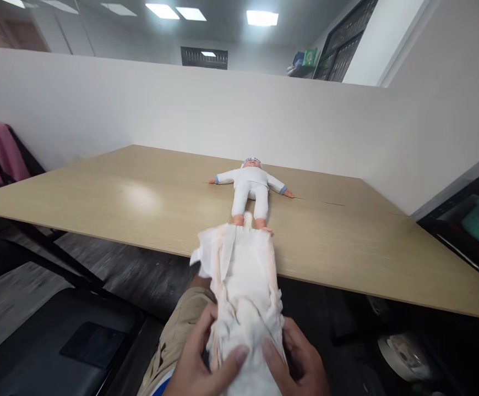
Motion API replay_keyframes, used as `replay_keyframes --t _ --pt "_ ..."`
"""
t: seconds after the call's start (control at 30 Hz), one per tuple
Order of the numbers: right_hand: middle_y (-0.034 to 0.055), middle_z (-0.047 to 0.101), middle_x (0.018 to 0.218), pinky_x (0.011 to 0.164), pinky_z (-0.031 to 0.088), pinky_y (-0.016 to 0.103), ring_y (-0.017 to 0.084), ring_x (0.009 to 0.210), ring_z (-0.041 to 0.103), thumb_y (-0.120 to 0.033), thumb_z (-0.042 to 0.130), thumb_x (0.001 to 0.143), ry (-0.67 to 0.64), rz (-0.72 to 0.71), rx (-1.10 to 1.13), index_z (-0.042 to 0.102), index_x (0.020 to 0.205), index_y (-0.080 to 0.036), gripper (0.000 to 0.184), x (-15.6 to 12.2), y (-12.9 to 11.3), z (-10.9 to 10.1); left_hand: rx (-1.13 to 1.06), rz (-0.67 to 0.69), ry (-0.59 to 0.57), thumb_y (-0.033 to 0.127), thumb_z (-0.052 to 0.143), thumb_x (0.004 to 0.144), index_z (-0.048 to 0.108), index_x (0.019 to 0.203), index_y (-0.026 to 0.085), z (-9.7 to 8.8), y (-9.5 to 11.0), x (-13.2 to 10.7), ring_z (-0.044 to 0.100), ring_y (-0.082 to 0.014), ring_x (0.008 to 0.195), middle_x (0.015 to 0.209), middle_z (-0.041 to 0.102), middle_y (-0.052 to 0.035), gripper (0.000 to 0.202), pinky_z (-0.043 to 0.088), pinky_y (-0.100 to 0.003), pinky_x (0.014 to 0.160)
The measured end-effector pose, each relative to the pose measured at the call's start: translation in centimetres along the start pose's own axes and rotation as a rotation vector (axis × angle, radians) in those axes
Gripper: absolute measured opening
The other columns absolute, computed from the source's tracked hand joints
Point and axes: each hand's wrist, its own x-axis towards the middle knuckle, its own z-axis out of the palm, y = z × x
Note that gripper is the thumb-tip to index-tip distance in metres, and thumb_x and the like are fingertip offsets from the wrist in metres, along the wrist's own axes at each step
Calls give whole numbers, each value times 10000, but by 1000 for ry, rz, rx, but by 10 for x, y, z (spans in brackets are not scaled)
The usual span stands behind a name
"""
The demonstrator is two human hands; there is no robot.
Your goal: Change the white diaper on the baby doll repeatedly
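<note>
An unfolded white diaper (250,275) stretches from my lap toward the table's front edge, its far end near a doll's feet. My left hand (212,355) grips its left side, thumb on top and fingers underneath. On the opposite side my right hand (295,357) holds it the same way, with the thumb pressing on the padding. One side flap at the far left end sticks out. Beyond it a baby doll (251,184) in a white suit with blue cuffs lies on its back, arms spread and feet toward me.
The wooden table (161,187) runs back to a white partition wall (223,110). At the lower left is a black chair (53,330) with a dark flat object (93,344) on its seat. A dark-framed case (471,214) stands at the right.
</note>
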Motion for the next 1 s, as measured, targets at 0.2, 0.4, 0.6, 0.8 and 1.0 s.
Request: replay_keyframes --t 0.2,0.4,0.6,0.8,1.0 --pt "47 749 857 764 599 284 216 825 697 -634 751 1026 -21 -73 -113 738 1010 -192 442 53 19 17 -73 -29 71 610 872 914 670 1115 218 0 -17 58 727 -216 938 1009 774 -33 485 582 -267 820" --pt "12 700 750 625 514 278 179 663 602 -704 689 1032 58 -47 -336 766 1097 -185 529 56 45 13 -117 -142 80 699 887 853 639 1156 237 1 -39 62 743 -233 902 980 794 -18 606 564 -278 768" --pt "140 778 1192 894 619 443 294 1017 705 -554 690 1065 320 -366 -639 688 1400 -221 472 69 33 -1 -95 -191 59 752 854 851 594 1199 263 3 -36 59 783 -287 963 971 804 -20 654 586 -325 795" --pt "152 657 1610 1303 475 543 337 1553 552 -438 584 1143 -72 -576 -839 631 1585 -232 489 126 0 23 16 -119 2 633 783 977 534 1332 266 -8 -38 55 786 -278 1102 1144 819 -52 568 608 -352 945" --pt "152 375 1865 1421 266 607 332 1749 299 -486 440 1207 -308 -450 -1055 500 1745 -197 614 164 14 42 366 -1 -107 555 731 1042 600 1449 283 -46 -32 56 768 -304 1229 1325 799 -97 506 578 -429 1097"
